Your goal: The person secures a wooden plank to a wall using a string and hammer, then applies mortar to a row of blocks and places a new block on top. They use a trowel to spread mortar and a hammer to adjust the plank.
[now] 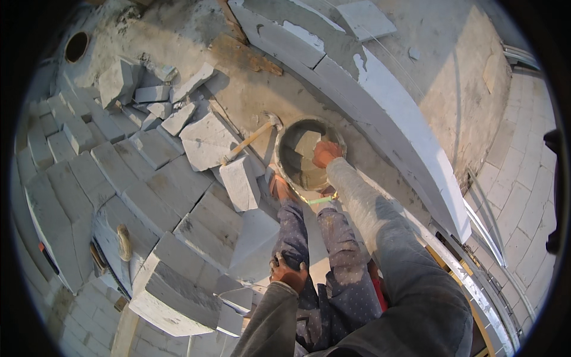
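My right hand (326, 153) reaches into a round bucket (281, 156) and is closed on what looks like a trowel (308, 143). The trowel's flat pale blade shows against the grey mortar (311, 177) inside; its handle is hidden in my fist. The bucket stands on the ground by my feet, its wire handle with a green grip (322, 200) lowered on the near side. My left hand (288, 275) lies on my left knee, fingers spread, holding nothing.
A hammer (253, 140) leans across broken grey blocks (208, 141) left of the bucket. Stacked blocks (160, 190) fill the left side, with a wooden-handled tool (124, 243) on them. A low block wall (380, 110), partly mortared on top, curves along the right.
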{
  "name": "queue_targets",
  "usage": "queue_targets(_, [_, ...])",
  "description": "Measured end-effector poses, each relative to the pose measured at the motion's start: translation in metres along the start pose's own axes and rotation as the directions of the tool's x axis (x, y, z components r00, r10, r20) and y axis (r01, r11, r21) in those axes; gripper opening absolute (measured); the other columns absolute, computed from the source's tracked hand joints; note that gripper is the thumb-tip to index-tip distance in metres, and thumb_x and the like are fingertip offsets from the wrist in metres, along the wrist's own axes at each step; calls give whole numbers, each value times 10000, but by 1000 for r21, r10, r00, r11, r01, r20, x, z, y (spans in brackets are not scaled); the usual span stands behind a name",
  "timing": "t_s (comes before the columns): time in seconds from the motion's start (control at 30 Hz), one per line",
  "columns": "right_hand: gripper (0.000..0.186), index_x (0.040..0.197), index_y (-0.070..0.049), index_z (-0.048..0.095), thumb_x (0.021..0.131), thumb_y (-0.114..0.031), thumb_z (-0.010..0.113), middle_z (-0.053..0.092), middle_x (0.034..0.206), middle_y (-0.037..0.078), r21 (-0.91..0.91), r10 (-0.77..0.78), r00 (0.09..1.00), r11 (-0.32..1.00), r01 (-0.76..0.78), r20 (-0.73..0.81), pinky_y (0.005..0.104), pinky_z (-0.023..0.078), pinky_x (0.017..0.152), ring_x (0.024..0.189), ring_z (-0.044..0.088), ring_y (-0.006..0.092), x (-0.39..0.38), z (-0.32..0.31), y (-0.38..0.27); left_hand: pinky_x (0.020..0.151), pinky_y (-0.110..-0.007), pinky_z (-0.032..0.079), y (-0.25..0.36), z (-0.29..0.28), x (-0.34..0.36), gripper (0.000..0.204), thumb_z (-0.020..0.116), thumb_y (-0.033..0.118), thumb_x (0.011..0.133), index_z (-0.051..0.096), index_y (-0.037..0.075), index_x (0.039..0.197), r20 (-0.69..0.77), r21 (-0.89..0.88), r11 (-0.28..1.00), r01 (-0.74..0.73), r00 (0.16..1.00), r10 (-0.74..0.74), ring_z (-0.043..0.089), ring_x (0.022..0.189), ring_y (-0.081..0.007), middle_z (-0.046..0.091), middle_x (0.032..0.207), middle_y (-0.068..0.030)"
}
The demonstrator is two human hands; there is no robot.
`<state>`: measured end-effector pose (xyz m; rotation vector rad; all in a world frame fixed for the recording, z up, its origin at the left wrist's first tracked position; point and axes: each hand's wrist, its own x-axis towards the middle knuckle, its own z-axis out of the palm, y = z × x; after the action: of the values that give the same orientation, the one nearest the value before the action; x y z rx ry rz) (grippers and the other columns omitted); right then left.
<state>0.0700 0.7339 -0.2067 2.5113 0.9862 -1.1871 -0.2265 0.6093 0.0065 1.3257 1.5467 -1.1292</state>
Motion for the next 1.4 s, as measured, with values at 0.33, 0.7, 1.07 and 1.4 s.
queue_targets(0.33, [213, 902, -16, 772, 791, -193, 729, 743, 950, 228, -279, -460, 866, 820, 499, 198, 450, 576, 837, 931, 732, 371, 26, 11, 20, 1171, -482, 350, -3, 9, 0, 988, 641, 522, 859, 206, 25, 1593, 5, 3, 1000, 7, 1000, -7, 391, 1437, -429, 283, 1605, -272])
queue_targets(0.7, [407, 1198, -105, 741, 869, -344, 750, 747, 1072, 180, 361, -412, 887, 875, 321, 208, 379, 540, 867, 955, 720, 297, -49, -67, 97, 1199, -482, 320, 5, 7, 3, 1012, 660, 520, 835, 187, 65, 1605, 25, 4, 998, 60, 998, -60, 341, 1475, -400, 271, 1621, -232])
queue_targets(1.07, [385, 1217, -29, 686, 850, -146, 693, 701, 1117, 206, 215, -386, 661, 738, 640, -644, 387, 546, 865, 1002, 691, 352, -89, -208, 18, 1214, -449, 295, 7, 4, 6, 1055, 669, 545, 832, 184, -1, 1593, -24, -4, 1000, 9, 1000, -9, 329, 1470, -439, 290, 1595, -296])
queue_targets(1.4, [377, 1189, -47, 689, 814, -89, 692, 633, 1054, 144, -58, -278, 561, 924, 378, -780, 459, 551, 772, 943, 656, 350, -73, -248, -12, 1214, -443, 295, 11, -7, 1, 1032, 677, 538, 822, 226, 9, 1585, -66, -32, 999, 17, 998, -19, 335, 1471, -427, 304, 1589, -290])
